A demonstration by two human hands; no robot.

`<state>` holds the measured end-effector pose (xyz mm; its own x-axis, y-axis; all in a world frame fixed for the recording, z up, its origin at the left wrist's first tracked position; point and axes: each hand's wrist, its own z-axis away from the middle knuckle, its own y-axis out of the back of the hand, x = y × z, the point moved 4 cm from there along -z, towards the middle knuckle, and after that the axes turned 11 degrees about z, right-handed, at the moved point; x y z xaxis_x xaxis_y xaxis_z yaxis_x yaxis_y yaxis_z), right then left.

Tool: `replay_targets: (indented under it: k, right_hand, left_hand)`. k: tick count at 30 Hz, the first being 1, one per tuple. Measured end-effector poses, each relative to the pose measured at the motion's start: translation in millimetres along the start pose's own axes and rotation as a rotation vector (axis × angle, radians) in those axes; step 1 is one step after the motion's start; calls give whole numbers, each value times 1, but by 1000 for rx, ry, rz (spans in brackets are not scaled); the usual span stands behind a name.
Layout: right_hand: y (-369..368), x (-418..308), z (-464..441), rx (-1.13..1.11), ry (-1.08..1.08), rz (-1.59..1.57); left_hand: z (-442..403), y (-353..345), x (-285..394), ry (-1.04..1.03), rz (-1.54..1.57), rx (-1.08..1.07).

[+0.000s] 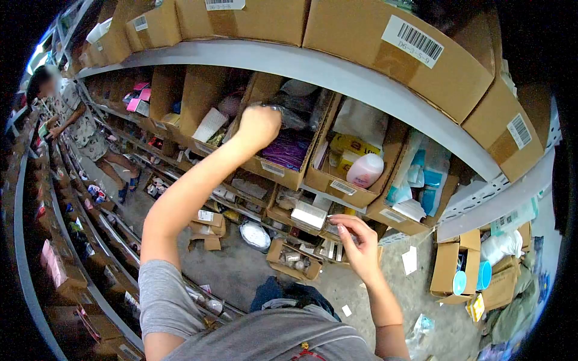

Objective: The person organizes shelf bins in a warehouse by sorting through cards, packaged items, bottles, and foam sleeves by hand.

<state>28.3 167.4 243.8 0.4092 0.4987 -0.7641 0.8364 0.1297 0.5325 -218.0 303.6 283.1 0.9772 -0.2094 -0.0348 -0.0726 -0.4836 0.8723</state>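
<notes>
My left hand (260,127) is closed in a fist over a cardboard bin on the middle shelf. Clear plastic packages (293,111) lie just behind its knuckles; what the fingers hold, if anything, is hidden. Below that hand, purple packets (285,150) fill the front of the same bin. My right hand (361,243) hangs lower, in front of the lower shelf, its fingers loosely curled and somewhat apart with nothing visible in them. Left of its fingertips sits a white box (310,214). A pink-white bottle (365,171) and a yellow package (354,149) lie in the bin above it.
Cardboard bins with barcode labels (413,41) line the shelf overhead. Blue-and-white packages (428,183) fill a bin at the right. An open carton (448,268) and blue tubs (484,275) stand on the floor. Another person (81,117) stands in the aisle at far left.
</notes>
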Motion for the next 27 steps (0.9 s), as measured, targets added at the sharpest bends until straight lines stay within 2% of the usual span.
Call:
replay_targets:
  k: [1, 3, 4, 6, 7, 9, 10, 11, 13, 15, 17, 19, 22, 25, 27]
  right_hand:
    - [-1, 0, 0, -2, 4, -1]
    - [-3, 1, 2, -37, -6, -3]
    - [-3, 0, 3, -37, -5, -3]
    - [-2, 1, 4, -50, -40, -16]
    - [-2, 1, 4, -50, -39, -17]
    - [-4, 3, 4, -60, -43, -3]
    - [-5, 4, 3, -63, -39, -6]
    - [-8, 5, 3, -74, -31, -12]
    - [-10, 5, 3, -87, -22, -18]
    - [-12, 1, 2, -103, -17, -34]
    - [-13, -2, 1, -115, -36, -51]
    - [-12, -2, 2, -100, -24, -55]
    - [-10, 2, 3, -98, -17, -35]
    - [-10, 3, 4, -103, -44, -33]
    - [-10, 5, 5, -106, -62, -32]
  left_hand:
    - [2, -1, 1, -4, 91, 142]
    - [2, -11, -4, 146, 268, 26]
    - [4, -10, -5, 146, 269, 27]
    - [10, -9, -5, -82, 483, -66]
    - [14, -14, -11, -218, 611, -179]
    - [20, -20, -15, -330, 503, -408]
    - [21, -20, -13, -380, 544, -361]
    - [18, -19, -13, -376, 540, -360]
    - [13, -16, -2, -236, 487, -620]
    - [8, -36, 0, -252, 497, -642]
    - [6, -53, 0, -243, 387, -770]
    - [5, -47, 6, -239, 359, -760]
    - [4, -38, 11, -461, 168, -642]
    - [1, -39, 13, -463, 95, -674]
    - [1, -49, 13, -498, 77, -615]
